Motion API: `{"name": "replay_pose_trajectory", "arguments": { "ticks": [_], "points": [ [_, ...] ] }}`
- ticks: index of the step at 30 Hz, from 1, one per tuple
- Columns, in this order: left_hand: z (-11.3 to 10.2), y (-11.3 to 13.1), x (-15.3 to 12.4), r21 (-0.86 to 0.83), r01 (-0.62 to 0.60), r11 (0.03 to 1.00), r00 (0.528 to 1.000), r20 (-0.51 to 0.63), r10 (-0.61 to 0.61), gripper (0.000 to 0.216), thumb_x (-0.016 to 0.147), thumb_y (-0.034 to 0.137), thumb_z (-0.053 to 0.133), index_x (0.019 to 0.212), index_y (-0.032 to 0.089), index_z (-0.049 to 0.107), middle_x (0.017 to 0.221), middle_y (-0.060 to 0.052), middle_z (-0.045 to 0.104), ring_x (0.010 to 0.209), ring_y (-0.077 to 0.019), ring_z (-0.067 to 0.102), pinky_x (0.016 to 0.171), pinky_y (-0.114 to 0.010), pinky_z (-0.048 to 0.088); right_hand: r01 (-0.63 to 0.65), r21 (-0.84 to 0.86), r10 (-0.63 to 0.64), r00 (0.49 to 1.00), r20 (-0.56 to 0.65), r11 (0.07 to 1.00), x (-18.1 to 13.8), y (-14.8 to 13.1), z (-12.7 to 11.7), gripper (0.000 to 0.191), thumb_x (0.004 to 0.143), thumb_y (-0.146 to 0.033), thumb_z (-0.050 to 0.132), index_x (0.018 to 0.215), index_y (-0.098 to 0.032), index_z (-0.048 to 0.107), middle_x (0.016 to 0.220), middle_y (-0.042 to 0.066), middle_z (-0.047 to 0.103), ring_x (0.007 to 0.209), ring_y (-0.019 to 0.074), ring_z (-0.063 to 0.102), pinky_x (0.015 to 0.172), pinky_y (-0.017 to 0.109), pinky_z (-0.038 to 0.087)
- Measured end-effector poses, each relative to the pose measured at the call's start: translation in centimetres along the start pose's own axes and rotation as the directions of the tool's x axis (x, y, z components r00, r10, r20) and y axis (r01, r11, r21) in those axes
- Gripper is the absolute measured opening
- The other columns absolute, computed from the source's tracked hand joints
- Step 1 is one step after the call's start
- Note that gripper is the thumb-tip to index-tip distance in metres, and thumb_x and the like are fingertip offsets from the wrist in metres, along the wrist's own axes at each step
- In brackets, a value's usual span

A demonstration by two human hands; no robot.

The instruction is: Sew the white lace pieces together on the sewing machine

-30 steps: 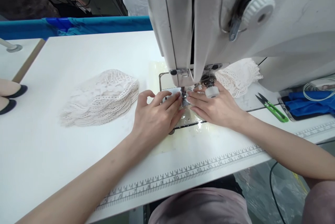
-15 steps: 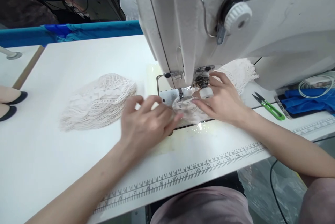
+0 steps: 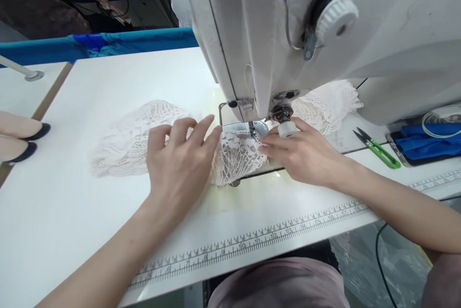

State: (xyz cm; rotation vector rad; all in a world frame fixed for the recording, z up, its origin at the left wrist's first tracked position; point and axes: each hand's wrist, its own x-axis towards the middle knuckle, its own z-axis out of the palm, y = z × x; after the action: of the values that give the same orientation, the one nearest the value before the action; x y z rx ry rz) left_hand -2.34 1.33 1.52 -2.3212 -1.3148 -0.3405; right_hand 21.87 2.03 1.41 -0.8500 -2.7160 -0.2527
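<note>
A white sewing machine (image 3: pixel 288 34) stands over the white table (image 3: pixel 72 212). A small white lace piece (image 3: pixel 236 157) lies on the needle plate under the presser foot (image 3: pixel 252 130). My left hand (image 3: pixel 178 164) rests on the lace piece's left edge, fingers stretched out and slightly spread. My right hand (image 3: pixel 302 152) holds the lace piece's right edge close to the needle, fingers pressed together on it. A stack of white lace pieces (image 3: pixel 126 140) sits just left of my left hand.
More lace pieces (image 3: pixel 331 101) lie behind the machine on the right. Green thread snips (image 3: pixel 378 149) and a blue cloth (image 3: pixel 425 145) lie at the right. A printed ruler (image 3: pixel 252 241) runs along the table's front edge. Dark shoes (image 3: pixel 25 142) show at the far left.
A lace piece has been drawn out over the needle plate. My left hand moved left and opened flat on it; my right hand came down from the presser foot area onto the lace piece.
</note>
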Motion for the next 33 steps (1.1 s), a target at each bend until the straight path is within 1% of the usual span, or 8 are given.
{"name": "replay_pose_trajectory", "arguments": {
  "ticks": [3,5,7,10,13,15,24,33],
  "points": [
    [-0.2,1.1,-0.1,-0.213,-0.056,0.975,0.997,0.041,0.066,0.030,0.096,0.021,0.044,0.121,0.014,0.061,0.117,-0.010,0.069,0.104,-0.0266,0.066,0.077,-0.040,0.052,0.022,-0.024,-0.023,0.999,-0.043,0.999,-0.1,-0.8,0.4,0.035,0.090,-0.005,0.042,0.115,-0.010,0.065,0.108,0.007,0.072,0.102,0.0200,0.061,0.100,0.041,0.037],
    [0.1,1.9,-0.2,-0.272,-0.070,0.960,0.994,0.062,0.090,0.037,0.098,0.031,0.043,0.126,0.012,0.056,0.125,-0.012,0.065,0.115,-0.0268,0.061,0.085,-0.041,0.052,0.039,-0.032,-0.041,0.998,-0.056,0.999,-0.1,-1.2,0.7,0.034,0.091,-0.004,0.041,0.116,-0.009,0.064,0.109,0.007,0.072,0.104,0.0200,0.061,0.100,0.040,0.037],
    [0.4,2.2,-0.1,-0.266,-0.074,0.961,0.995,0.046,0.089,0.040,0.098,0.035,0.042,0.128,0.013,0.054,0.129,-0.013,0.062,0.121,-0.0281,0.057,0.094,-0.046,0.049,0.041,-0.036,-0.043,0.996,-0.073,0.999,-0.1,-1.4,0.8,0.033,0.091,-0.004,0.041,0.112,-0.009,0.065,0.111,0.007,0.072,0.105,0.0198,0.061,0.100,0.040,0.037],
    [0.8,1.9,-0.1,-0.282,-0.144,0.949,0.990,-0.036,0.140,0.034,0.096,0.033,0.049,0.123,0.015,0.059,0.123,-0.011,0.066,0.118,-0.0267,0.060,0.102,-0.047,0.044,0.029,-0.049,-0.033,0.995,-0.095,0.998,0.0,-1.4,0.9,0.033,0.092,-0.003,0.039,0.106,-0.011,0.067,0.109,0.005,0.072,0.101,0.0191,0.062,0.098,0.040,0.039],
    [0.7,1.8,-0.1,-0.304,-0.252,0.919,0.968,-0.092,0.235,0.028,0.092,0.029,0.055,0.115,0.016,0.063,0.115,-0.009,0.069,0.108,-0.0251,0.064,0.097,-0.043,0.049,0.019,-0.065,-0.026,0.992,-0.120,0.998,0.0,-1.2,1.0,0.034,0.092,-0.003,0.037,0.101,-0.012,0.068,0.106,0.005,0.073,0.097,0.0191,0.063,0.093,0.039,0.042],
    [0.7,2.0,-0.1,-0.289,-0.280,0.915,0.960,-0.099,0.262,0.026,0.092,0.029,0.056,0.112,0.015,0.065,0.110,-0.010,0.070,0.101,-0.0254,0.066,0.091,-0.042,0.052,0.017,-0.070,-0.026,0.990,-0.137,0.997,0.0,-1.1,1.1,0.033,0.092,-0.003,0.037,0.099,-0.013,0.068,0.106,0.005,0.073,0.096,0.0191,0.063,0.092,0.039,0.042],
    [0.6,2.5,-0.3,-0.240,-0.281,0.929,0.959,-0.096,0.265,0.028,0.092,0.032,0.056,0.111,0.014,0.065,0.108,-0.011,0.070,0.099,-0.0251,0.066,0.094,-0.043,0.051,0.017,-0.064,-0.026,0.989,-0.146,0.998,0.1,-1.1,1.2,0.032,0.091,-0.002,0.038,0.095,-0.012,0.068,0.103,0.005,0.073,0.095,0.0180,0.063,0.095,0.037,0.040],
    [0.7,2.6,-0.3,-0.229,-0.262,0.937,0.964,-0.094,0.247,0.026,0.092,0.030,0.056,0.111,0.014,0.064,0.107,-0.010,0.070,0.098,-0.0243,0.065,0.094,-0.043,0.050,0.011,-0.050,-0.018,0.991,-0.133,0.999,0.1,-1.1,1.3,0.035,0.089,-0.001,0.036,0.095,-0.013,0.068,0.107,0.006,0.072,0.093,0.0182,0.062,0.090,0.037,0.041]
  ]
}}
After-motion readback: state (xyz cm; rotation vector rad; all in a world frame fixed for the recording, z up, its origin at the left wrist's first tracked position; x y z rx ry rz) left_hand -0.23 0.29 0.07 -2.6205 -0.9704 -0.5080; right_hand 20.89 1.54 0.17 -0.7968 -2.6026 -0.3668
